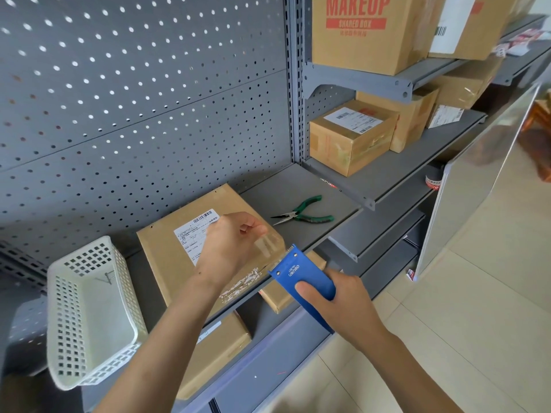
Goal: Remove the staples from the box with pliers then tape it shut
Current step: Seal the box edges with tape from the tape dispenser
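Box [190, 248] flat on shelf [301, 189] near front edge, left hand [229, 245] fingers pinching clear tape [267, 244] end over it, right hand [343, 305] gripping blue dispenser [301, 275], pliers [304, 214] just right.

We are reading "MAKEUP" and "SHARED BOX" in red on the top-shelf cardboard box [366, 34], and "deli" in white on the blue tape dispenser [301, 274].

Head view — close, angled down over shelf [301, 186].
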`<state>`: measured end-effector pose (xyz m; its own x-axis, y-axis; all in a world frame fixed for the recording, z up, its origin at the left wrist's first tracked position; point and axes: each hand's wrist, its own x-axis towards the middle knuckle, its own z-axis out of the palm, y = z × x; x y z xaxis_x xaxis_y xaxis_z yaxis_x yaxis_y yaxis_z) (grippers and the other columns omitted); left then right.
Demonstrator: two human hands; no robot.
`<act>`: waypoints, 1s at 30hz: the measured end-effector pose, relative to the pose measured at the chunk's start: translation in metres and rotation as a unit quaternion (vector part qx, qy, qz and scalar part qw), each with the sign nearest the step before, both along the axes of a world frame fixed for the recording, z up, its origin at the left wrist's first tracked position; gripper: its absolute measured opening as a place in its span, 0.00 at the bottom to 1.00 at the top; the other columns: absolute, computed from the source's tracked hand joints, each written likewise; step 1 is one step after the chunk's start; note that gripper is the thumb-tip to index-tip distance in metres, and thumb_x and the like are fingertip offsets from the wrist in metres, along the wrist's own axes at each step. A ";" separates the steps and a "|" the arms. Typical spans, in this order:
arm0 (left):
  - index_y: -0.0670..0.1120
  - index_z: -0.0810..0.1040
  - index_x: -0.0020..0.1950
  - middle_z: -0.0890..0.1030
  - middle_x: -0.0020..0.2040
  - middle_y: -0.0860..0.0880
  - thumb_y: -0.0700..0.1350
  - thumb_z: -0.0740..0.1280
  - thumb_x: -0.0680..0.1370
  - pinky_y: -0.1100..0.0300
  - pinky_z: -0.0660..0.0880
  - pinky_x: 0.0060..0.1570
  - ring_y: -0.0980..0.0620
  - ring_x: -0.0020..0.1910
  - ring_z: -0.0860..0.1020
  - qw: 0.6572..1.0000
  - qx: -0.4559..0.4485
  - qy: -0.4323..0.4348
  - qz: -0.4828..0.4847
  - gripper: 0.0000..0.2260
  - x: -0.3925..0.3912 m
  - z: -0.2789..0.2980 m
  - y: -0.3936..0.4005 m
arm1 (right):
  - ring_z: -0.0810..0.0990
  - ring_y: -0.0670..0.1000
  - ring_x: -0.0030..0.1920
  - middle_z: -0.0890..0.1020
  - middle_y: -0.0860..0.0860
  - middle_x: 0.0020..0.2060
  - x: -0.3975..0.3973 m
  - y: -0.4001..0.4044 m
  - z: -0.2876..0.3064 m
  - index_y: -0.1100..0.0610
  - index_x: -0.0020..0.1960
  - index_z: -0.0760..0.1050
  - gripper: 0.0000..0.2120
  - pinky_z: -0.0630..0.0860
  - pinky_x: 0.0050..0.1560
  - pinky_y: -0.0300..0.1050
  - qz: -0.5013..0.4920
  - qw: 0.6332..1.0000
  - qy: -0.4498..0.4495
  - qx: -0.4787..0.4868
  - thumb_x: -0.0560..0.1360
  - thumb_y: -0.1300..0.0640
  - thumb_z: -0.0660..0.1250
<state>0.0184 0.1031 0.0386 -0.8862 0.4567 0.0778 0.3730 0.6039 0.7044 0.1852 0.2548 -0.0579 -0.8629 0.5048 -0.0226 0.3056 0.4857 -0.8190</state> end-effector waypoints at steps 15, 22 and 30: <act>0.59 0.78 0.40 0.82 0.45 0.54 0.49 0.69 0.80 0.70 0.67 0.35 0.57 0.45 0.78 0.995 -0.093 -0.020 -0.023 0.09 -0.025 -0.020 0.014 | 0.74 0.41 0.26 0.75 0.42 0.25 -0.010 -0.004 -0.007 0.53 0.38 0.73 0.23 0.68 0.30 0.33 0.001 0.996 -0.023 -0.086 0.77 0.35 0.68; 0.51 0.83 0.48 0.82 0.47 0.53 0.51 0.69 0.80 0.62 0.70 0.45 0.53 0.49 0.78 0.994 -0.099 -0.037 -0.015 0.05 -0.031 -0.031 0.013 | 0.74 0.42 0.26 0.75 0.45 0.26 -0.013 -0.005 -0.010 0.54 0.37 0.72 0.28 0.70 0.32 0.37 0.005 0.993 -0.028 -0.112 0.73 0.28 0.66; 0.53 0.83 0.47 0.82 0.47 0.53 0.52 0.69 0.80 0.60 0.73 0.45 0.53 0.48 0.79 0.993 -0.103 -0.048 -0.018 0.05 -0.035 -0.035 0.013 | 0.77 0.43 0.27 0.78 0.49 0.28 -0.014 -0.005 -0.012 0.56 0.39 0.75 0.32 0.73 0.33 0.38 0.002 0.991 -0.027 -0.131 0.70 0.25 0.65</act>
<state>-0.0170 0.1161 0.0037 -0.8677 0.4857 -0.1055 0.3339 0.7269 0.6002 0.1714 0.2499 -0.0698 -0.8585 0.4729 -0.1986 0.3507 0.2586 -0.9001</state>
